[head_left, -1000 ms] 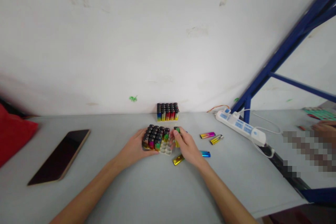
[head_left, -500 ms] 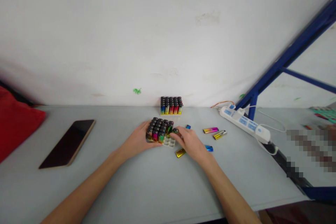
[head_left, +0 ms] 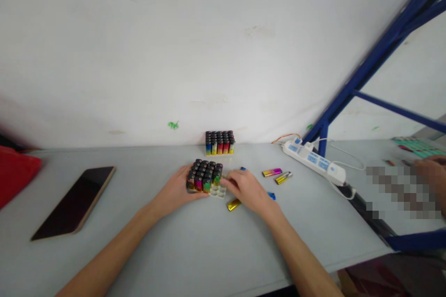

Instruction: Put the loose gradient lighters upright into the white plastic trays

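Note:
Black-topped lighters point(head_left: 206, 177) stand upright in rows in a clear tray point(head_left: 219, 191), whose near right cells hold none. My left hand point(head_left: 177, 190) wraps round the left side of this group, thumb along its near edge. At the right side, my right hand point(head_left: 244, 188) has bent fingers touching or close to a green lighter point(head_left: 216, 180); whether it grips that lighter is unclear. Loose lighters lie about my right hand: a gold one point(head_left: 233, 204), a blue one point(head_left: 272, 196), a pink-and-gold one point(head_left: 272, 172) and a yellow-silver one point(head_left: 283, 177).
A second block of lighters point(head_left: 219, 143) stands near the wall. At the left lie a dark phone point(head_left: 75, 202) and red cloth point(head_left: 17, 171). A power strip point(head_left: 313, 160) and blue frame point(head_left: 325, 125) are at the right, with another person's hand point(head_left: 432, 171) beyond.
The lighter that my right hand held over the tray now appears to be down in the row. The camera view has shifted, and another person's hand shows more at the far right.

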A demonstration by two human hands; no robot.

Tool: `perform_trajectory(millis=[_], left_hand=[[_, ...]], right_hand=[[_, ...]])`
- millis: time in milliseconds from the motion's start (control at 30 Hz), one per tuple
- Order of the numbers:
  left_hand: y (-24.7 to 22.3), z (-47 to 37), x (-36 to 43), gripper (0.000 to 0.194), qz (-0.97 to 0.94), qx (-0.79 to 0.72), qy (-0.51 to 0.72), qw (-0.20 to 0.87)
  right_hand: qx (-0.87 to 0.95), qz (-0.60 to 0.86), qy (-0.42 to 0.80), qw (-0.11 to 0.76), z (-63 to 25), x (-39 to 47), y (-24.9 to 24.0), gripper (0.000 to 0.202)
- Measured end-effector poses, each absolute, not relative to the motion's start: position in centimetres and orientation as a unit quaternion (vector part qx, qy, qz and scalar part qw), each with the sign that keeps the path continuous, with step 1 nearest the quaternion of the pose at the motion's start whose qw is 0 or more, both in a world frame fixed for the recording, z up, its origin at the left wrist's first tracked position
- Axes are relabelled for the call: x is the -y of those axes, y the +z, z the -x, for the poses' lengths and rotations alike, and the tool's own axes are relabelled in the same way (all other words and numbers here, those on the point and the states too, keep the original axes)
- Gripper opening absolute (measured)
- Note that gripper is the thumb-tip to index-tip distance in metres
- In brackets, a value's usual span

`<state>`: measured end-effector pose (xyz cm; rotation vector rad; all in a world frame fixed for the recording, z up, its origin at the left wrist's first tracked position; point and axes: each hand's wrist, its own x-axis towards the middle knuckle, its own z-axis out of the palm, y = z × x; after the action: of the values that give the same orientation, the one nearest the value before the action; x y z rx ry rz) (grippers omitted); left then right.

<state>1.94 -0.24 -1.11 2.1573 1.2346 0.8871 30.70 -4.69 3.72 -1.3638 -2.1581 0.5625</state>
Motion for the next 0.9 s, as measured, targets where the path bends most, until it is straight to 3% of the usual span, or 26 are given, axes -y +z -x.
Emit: perform_trajectory(millis=[100,200,300,467,600,767,900], left_hand=[[-1.1,-1.9,0.2,0.078,-0.792,-0.459,0.320,0.243],[-1.2,-1.8,0.2,0.081,-0.795,-0.462,0.310,0.240],[-1.4,-1.8,0.3,0.080,-0.797,-0.462,0.305,0.240],[-1.3,-1.8,0.3,0.083,-0.798,-0.454,0.313,0.244],[-1.5,-1.8,0.1,0.085,-0.794,-0.460,0.310,0.249],[-2.0,-1.7,0.0,0.079,-0.791,-0.459,0.322,0.245],[-2.0,-1.6,0.0,0.082,-0.789,-0.463,0.323,0.242]], right_hand=[[0.766,0.517,0.247,0.291,-35.4,4.9,4.7,0.046],[0.747,0.556,0.222,0.289,-40.4,6.8,4.8,0.026],[0.751,0.571,0.183,0.277,-43.6,9.9,3.4,0.031],[0.733,0.583,0.182,0.299,-44.8,12.5,1.0,0.013],[0.647,0.598,0.280,0.380,-44.1,11.7,1.4,0.028],[0.448,0.524,0.436,0.579,-40.9,9.2,3.3,0.056],[0.437,0.461,0.513,0.578,-37.1,6.2,5.9,0.063]])
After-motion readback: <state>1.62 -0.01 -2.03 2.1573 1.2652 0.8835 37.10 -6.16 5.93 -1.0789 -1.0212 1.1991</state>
